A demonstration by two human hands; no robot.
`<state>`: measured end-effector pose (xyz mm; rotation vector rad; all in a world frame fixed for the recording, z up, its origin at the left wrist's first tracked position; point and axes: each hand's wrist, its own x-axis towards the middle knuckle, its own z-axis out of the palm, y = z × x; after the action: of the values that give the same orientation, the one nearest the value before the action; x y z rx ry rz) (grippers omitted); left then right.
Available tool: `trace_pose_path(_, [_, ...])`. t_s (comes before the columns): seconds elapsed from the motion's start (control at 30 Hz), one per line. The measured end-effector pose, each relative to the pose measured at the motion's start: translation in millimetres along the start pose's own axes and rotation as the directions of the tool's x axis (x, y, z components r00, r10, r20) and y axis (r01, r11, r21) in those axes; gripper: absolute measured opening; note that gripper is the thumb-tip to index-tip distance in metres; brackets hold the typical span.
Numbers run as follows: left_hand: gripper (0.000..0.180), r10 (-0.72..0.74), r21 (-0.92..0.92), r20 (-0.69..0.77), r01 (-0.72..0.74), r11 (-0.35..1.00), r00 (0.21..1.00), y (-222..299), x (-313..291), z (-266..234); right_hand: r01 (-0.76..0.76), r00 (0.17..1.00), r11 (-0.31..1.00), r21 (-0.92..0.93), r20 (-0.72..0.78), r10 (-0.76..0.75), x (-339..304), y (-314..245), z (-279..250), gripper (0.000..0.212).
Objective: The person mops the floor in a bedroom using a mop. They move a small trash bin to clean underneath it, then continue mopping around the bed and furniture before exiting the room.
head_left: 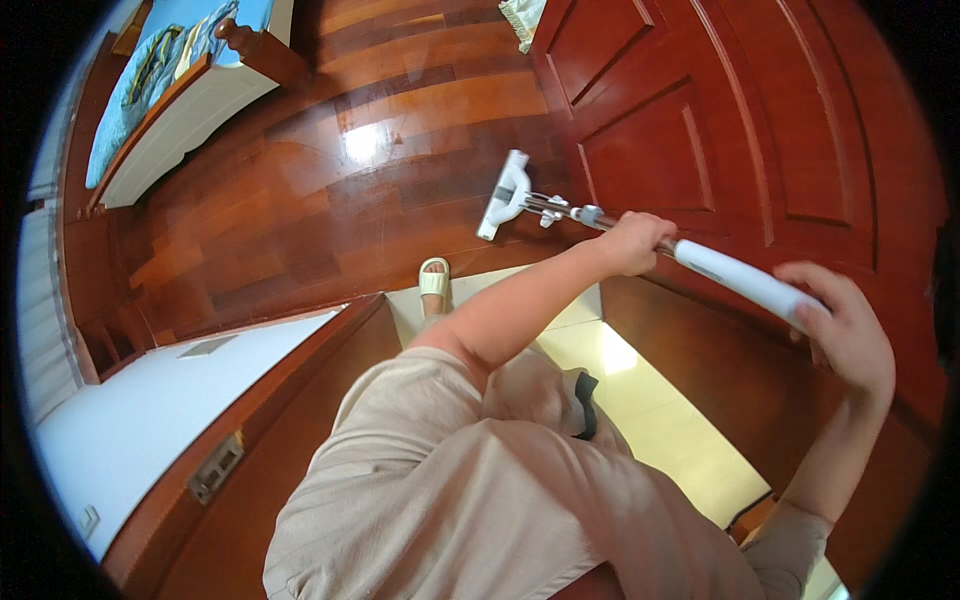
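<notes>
A mop (745, 280) with a white head, a metal pole and a thick white grip slants across the view. My left hand (636, 243) is closed around its pole, just below the white grip. At the upper end of the grip, my right hand (848, 330) curls around it, with the fingertips partly hidden behind. The flat mop head (507, 195) is over the dark wooden floor (330, 215), close to the red-brown door; whether it presses on the floor I cannot tell. White fittings sit on the pole just behind the head.
The panelled door (650, 130) stands on the right. A bed (190, 120) with blue bedding is at the far left. A door frame with a metal strike plate (215, 468) is at the near left. My slippered foot (434, 282) is by the pale tile threshold. A fringed mat (523, 20) lies far off.
</notes>
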<state>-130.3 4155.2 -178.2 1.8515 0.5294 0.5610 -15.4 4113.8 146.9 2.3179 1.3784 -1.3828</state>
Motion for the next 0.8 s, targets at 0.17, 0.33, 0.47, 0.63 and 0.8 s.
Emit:
trace_pose_path(0.17, [0.036, 0.023, 0.037, 0.628, -0.060, 0.998, 0.778, 19.6, 19.2, -77.7, 0.493, 0.867, 0.868, 0.065, -0.123, -0.483, -28.6, 16.6, 40.1, 0.058])
trace_pose_path(0.33, [0.035, 0.021, 0.297, 0.477, -0.184, 0.937, 0.878, -58.2, 17.9, -125.8, 0.743, 0.479, 0.626, -0.236, -0.465, -0.744, 71.0, -23.4, 114.2, 0.030])
trace_pose_path(0.47, [0.018, 0.046, 0.162, 0.278, -0.094, 0.982, 0.960, -105.9, -28.2, -115.1, 0.881, 0.440, 0.459, 0.116, -0.562, -0.700, 126.8, -43.7, 190.4, 0.026])
trace_pose_path(0.63, [0.018, 0.082, 0.025, 0.136, -0.086, 0.996, 0.987, -108.9, -114.3, -127.1, 0.897, 0.415, 0.441, -0.030, -0.286, -0.864, 118.0, -75.0, 240.9, 0.025])
trace_pose_path(0.8, [0.020, 0.046, -0.071, 0.195, -0.033, 0.997, 0.980, -83.3, -161.0, -150.3, 0.877, 0.468, 0.481, -0.006, -0.223, -0.855, 88.8, -115.0, 260.1, 0.031])
